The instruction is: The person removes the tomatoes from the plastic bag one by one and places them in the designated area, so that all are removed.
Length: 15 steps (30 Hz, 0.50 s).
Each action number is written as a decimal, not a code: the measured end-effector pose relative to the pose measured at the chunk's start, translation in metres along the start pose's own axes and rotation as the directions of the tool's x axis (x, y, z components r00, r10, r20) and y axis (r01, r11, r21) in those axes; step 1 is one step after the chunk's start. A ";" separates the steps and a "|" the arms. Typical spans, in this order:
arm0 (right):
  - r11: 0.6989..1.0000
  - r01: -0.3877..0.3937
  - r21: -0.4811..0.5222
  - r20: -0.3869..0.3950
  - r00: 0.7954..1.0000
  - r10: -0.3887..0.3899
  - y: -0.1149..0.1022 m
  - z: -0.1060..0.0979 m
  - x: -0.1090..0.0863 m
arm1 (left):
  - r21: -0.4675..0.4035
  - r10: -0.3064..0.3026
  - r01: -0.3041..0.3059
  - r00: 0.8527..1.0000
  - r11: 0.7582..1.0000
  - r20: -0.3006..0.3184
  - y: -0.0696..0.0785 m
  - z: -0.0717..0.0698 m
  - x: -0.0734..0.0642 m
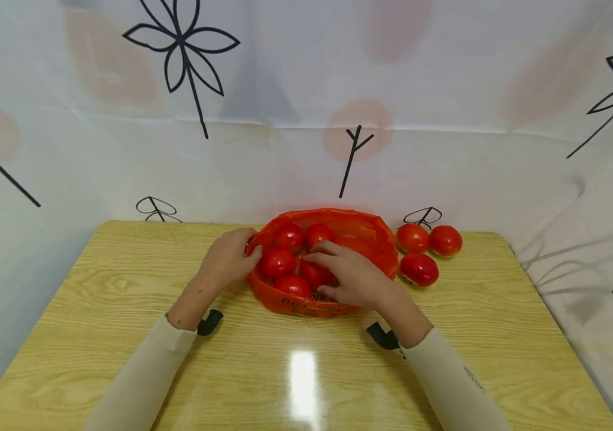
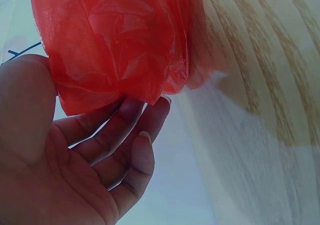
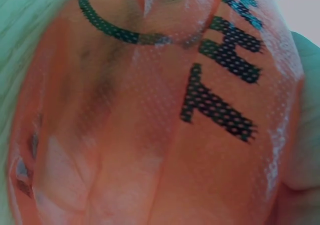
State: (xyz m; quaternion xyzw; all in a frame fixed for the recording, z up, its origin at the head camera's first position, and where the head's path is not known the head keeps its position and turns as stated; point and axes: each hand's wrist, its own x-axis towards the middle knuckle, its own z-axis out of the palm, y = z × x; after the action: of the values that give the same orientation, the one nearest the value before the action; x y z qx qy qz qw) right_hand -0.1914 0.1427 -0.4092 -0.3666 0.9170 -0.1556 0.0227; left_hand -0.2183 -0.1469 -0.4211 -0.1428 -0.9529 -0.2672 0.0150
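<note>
A red plastic bag (image 1: 363,230) stands with its mouth wide apart near the back of the table. Several shiny red tomatoes (image 1: 278,263) lie inside, mostly towards its left. My left hand (image 1: 228,254) holds the bag's left rim, thumb on the inner side and fingers outside, as the left wrist view shows. Reaching into the bag from the right, my right hand (image 1: 355,275) has its fingers and thumb around a tomato (image 1: 314,274), which it partly hides. The right wrist view is filled by the printed bag wall (image 3: 150,115), with that hand blurred behind it.
Three more tomatoes (image 1: 419,269) sit close together on the wooden table (image 1: 263,371), just right of the bag. A white patterned cloth (image 1: 285,161) hangs behind the table's back edge. Dark straps show at both wrists.
</note>
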 end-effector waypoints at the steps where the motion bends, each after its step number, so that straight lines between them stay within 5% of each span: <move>1: 1.000 -0.002 0.001 -0.001 1.000 0.002 0.000 0.001 0.000 | -0.001 0.000 0.000 1.000 1.000 0.001 0.000 0.000 0.000; 15: 1.000 -0.008 0.007 -0.043 0.999 0.009 0.001 0.009 0.003 | 0.008 0.012 -0.012 1.000 1.000 -0.001 -0.001 0.002 0.002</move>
State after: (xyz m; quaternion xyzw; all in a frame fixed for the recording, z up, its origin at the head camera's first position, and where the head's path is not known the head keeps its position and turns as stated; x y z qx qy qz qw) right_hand -0.1928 0.1396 -0.4176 -0.3593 0.9182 -0.1667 0.0049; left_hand -0.2199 -0.1463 -0.4228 -0.1482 -0.9531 -0.2633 0.0178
